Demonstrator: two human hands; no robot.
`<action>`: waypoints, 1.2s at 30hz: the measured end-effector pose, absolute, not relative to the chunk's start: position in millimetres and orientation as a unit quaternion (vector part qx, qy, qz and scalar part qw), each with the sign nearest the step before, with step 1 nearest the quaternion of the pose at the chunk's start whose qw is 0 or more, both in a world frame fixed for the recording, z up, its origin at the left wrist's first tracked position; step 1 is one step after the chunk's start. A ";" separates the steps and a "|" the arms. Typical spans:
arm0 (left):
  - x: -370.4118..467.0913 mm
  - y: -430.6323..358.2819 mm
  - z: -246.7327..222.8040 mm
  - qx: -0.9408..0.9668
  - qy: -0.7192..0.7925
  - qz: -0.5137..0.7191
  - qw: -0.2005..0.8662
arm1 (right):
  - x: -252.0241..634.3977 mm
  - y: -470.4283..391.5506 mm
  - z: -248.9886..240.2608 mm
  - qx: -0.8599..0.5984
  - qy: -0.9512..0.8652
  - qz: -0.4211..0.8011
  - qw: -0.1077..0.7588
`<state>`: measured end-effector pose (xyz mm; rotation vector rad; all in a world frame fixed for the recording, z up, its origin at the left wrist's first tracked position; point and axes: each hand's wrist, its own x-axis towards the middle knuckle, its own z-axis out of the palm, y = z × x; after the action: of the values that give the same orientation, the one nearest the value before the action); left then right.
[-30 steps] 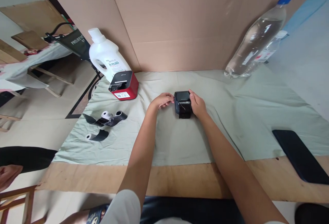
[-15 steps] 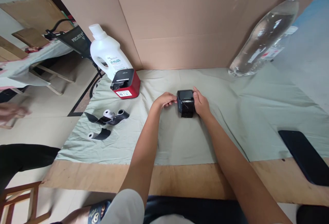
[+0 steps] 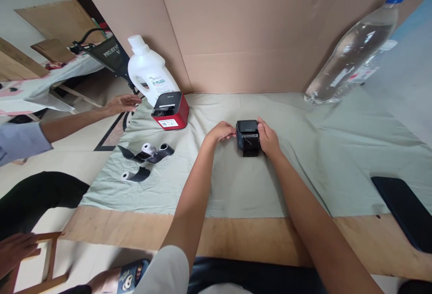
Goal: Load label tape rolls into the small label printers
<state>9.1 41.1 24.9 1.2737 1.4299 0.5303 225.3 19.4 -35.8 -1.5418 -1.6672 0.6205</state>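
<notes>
Far left, a co-worker's hand [image 3: 123, 104] hangs near the counter [image 3: 243, 238]. Rolls [image 3: 148, 152] lie loose, perhaps kept aside for elbow room, by the red box [image 3: 178, 116]. Mid-counter, the left hand [image 3: 221, 132] has its fingertips bunched at the black box's [image 3: 249, 139] left side; whether that grip pinches anything, I can't tell. The right hand [image 3: 269, 139] clasps the opposite side, probably steadying it. The phone [image 3: 405, 211] lies well clear.

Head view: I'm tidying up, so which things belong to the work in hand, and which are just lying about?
Seem in use:
black device, with the left hand and right hand at its sides

Seem just lying about:
white bottle
red device
rolls
large clear bottle
smaller bottle
flat black slab
</notes>
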 end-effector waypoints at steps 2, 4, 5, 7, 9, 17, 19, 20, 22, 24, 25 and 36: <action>8.9 40.6 25.7 0.537 0.604 0.223 0.545 | 225.5 19.7 -35.9 -0.603 -0.654 0.243 0.387; 8.7 41.1 25.1 0.536 0.606 0.222 0.544 | 225.2 19.9 -35.6 -0.602 -0.655 0.242 0.388; 8.5 41.4 24.5 0.537 0.607 0.222 0.543 | 225.0 20.0 -35.3 -0.601 -0.655 0.241 0.389; 8.3 41.9 23.7 0.537 0.607 0.223 0.541 | 224.7 20.3 -35.0 -0.601 -0.654 0.242 0.391; 8.0 41.8 23.5 0.538 0.606 0.225 0.541 | 224.5 20.5 -35.1 -0.601 -0.651 0.244 0.395; 8.1 40.5 24.0 0.538 0.602 0.235 0.541 | 225.0 21.2 -35.8 -0.594 -0.646 0.253 0.408; 8.1 40.7 23.6 0.537 0.603 0.237 0.541 | 225.2 21.6 -35.9 -0.595 -0.645 0.251 0.408; 8.1 40.7 23.5 0.537 0.603 0.237 0.541 | 225.3 21.8 -35.9 -0.597 -0.645 0.251 0.406; 7.9 40.5 23.9 0.538 0.603 0.237 0.540 | 225.6 22.0 -35.8 -0.599 -0.645 0.251 0.402; 7.6 39.9 25.2 0.539 0.603 0.237 0.538 | 225.9 22.1 -35.5 -0.599 -0.646 0.252 0.401; 7.4 39.4 26.2 0.539 0.603 0.237 0.538 | 226.1 22.2 -35.4 -0.598 -0.646 0.252 0.402; 6.9 34.6 33.6 0.551 0.590 0.249 0.535 | 226.6 23.5 -37.3 -0.591 -0.648 0.250 0.410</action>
<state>6.9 34.6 33.6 1.3136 1.4045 0.5942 226.6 23.5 -37.3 -1.4888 -1.6305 0.6305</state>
